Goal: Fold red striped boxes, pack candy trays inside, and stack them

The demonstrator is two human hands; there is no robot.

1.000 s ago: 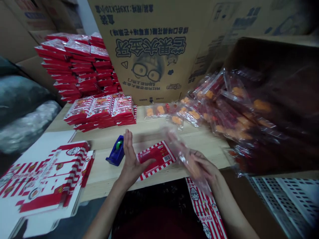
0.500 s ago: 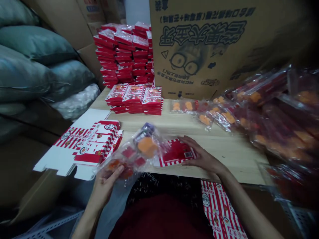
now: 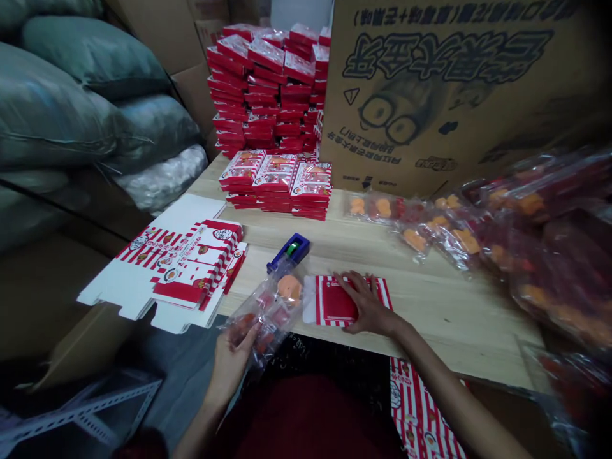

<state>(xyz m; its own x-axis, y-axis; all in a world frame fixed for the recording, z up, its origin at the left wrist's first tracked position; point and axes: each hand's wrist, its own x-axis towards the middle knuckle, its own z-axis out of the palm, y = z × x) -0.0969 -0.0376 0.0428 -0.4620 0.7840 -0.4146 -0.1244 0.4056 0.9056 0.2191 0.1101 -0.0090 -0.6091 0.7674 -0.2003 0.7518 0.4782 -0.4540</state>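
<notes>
My left hand (image 3: 235,350) pinches the near end of a clear plastic candy pack (image 3: 280,303) with orange and red pieces in separate pockets. The pack hangs slanted at the table's front edge, its far end close to a blue tape dispenser (image 3: 289,251). To its right a red and white striped box (image 3: 329,303) lies flat on the table, with a white flap at its left end. My right hand (image 3: 366,305) rests on this box with fingers spread over its red panel.
Flat printed cartons (image 3: 191,264) lie at the left. Filled boxes (image 3: 277,182) stand in short stacks, with a taller red pile (image 3: 272,89) behind. A large cardboard box (image 3: 430,102) stands at the back. More candy packs (image 3: 549,268) heap up at the right.
The candy pack has moved lower, and the tape dispenser now shows uncovered beyond it. My right hand has gone from holding the box's right end to lying on top of it.
</notes>
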